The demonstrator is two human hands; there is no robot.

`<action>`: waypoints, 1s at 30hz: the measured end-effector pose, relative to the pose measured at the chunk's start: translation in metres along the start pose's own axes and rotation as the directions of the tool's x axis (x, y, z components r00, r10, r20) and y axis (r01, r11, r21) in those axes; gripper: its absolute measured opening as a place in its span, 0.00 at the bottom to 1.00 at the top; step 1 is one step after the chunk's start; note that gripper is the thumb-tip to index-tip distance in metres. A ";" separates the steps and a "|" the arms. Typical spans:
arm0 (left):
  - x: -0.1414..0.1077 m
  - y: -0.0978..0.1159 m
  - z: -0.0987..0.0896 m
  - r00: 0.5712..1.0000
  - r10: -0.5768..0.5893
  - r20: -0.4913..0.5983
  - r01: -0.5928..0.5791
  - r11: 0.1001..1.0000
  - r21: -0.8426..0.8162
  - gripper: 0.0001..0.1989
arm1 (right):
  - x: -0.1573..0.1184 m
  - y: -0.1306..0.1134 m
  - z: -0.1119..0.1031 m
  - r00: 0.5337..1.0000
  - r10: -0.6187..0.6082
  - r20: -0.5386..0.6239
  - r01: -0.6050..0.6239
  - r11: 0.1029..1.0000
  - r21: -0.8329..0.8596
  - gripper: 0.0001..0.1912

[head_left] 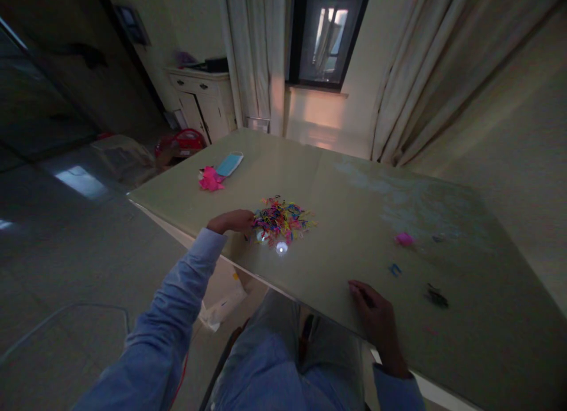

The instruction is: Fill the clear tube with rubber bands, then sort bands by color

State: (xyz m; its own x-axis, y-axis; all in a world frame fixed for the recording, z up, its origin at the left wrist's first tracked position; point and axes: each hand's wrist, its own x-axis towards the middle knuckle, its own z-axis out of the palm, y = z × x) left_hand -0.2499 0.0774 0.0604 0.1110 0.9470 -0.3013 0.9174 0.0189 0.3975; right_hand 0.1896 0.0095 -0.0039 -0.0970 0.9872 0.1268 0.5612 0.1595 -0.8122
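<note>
A loose heap of thin, many-coloured strands that look like small rubber bands (281, 218) lies on the table near its front edge. My left hand (234, 221) reaches in from the left and touches the heap's left side; its fingertips are hidden there. My right hand (374, 313) rests at the front edge, fingers curled and pressed together; whatever they may hold cannot be made out. Beyond it to the right lie a small pink bunch (404, 239), a few blue bands (394, 270) and a dark bunch (437, 296).
The pale green table (310, 169) has a glossy top with bright reflections. A blue face mask (230, 164) and a crumpled pink item (211, 179) lie at the far left. A white cabinet (201, 101) and a red container (188, 140) stand beyond the table's left side.
</note>
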 end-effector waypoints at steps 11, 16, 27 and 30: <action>-0.003 0.007 -0.002 0.996 -0.011 0.091 0.040 0.945 -0.325 0.10 | -0.001 0.000 0.001 1.000 -0.007 -0.014 0.007 1.000 0.022 0.21; -0.027 0.046 0.006 0.994 0.086 -0.070 -0.108 0.608 -0.786 0.18 | -0.001 0.000 0.001 1.000 -0.027 0.001 0.027 1.000 0.016 0.20; -0.053 0.197 0.053 0.960 0.263 -0.096 -0.046 -0.192 -0.980 0.16 | -0.005 -0.006 0.005 0.999 -0.048 -0.024 0.048 0.999 0.013 0.18; -0.048 0.215 0.058 0.956 0.289 -0.057 0.006 -0.212 -0.977 0.18 | -0.006 -0.005 0.006 0.998 -0.055 -0.007 0.056 0.998 0.024 0.17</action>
State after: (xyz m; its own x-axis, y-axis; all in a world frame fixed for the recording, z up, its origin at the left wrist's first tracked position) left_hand -0.0361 0.0171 0.1099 0.3489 0.9289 -0.1238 -0.5673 0.3145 0.7611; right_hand 0.1821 0.0027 -0.0036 -0.1222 0.9769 0.1756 0.5349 0.2138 -0.8174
